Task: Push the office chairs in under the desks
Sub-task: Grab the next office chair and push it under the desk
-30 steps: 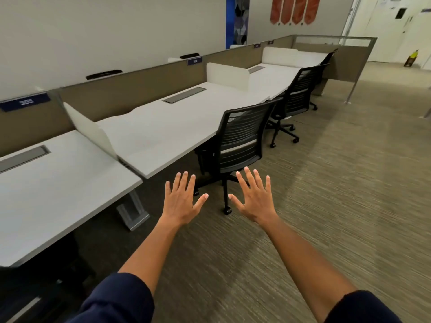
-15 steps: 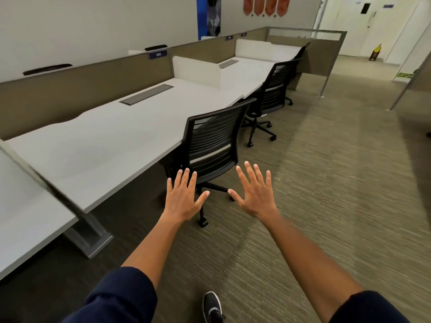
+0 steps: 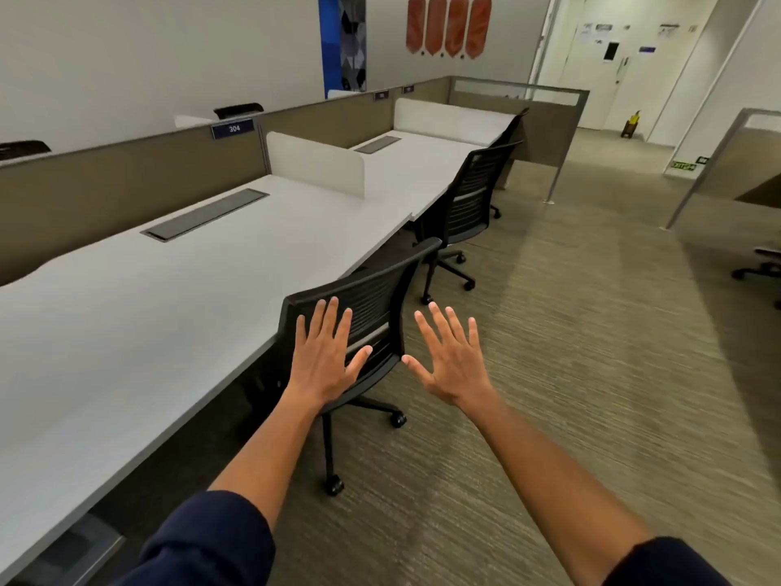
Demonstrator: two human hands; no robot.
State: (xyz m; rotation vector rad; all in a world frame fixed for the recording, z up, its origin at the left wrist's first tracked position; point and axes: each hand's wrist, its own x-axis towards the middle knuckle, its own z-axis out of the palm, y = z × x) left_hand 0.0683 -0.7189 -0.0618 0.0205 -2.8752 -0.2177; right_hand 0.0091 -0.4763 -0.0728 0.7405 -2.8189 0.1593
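A black mesh-backed office chair [image 3: 382, 298] stands at the edge of a long white desk [image 3: 177, 298], its seat partly under the top and its back turned at an angle. My left hand [image 3: 325, 357] is spread flat in front of the left part of the chair back; whether it touches is unclear. My right hand [image 3: 454, 357] is spread open just right of the back, holding nothing. A second black chair [image 3: 473, 192] stands at the following desk [image 3: 416, 162], angled out from it. A third chair back [image 3: 513, 126] shows beyond it.
White divider screens [image 3: 317, 164] separate the desks, with a brown partition [image 3: 126, 171] behind them. Striped carpet [image 3: 591, 353] spreads to the right. Another chair's base [image 3: 760, 268] pokes in at the right edge. A metal-framed partition post [image 3: 555, 179] stands past the far desk.
I have walked forward along the desks. The near chair is now right at my hands, with my left hand over its back. Both hands stay spread open.
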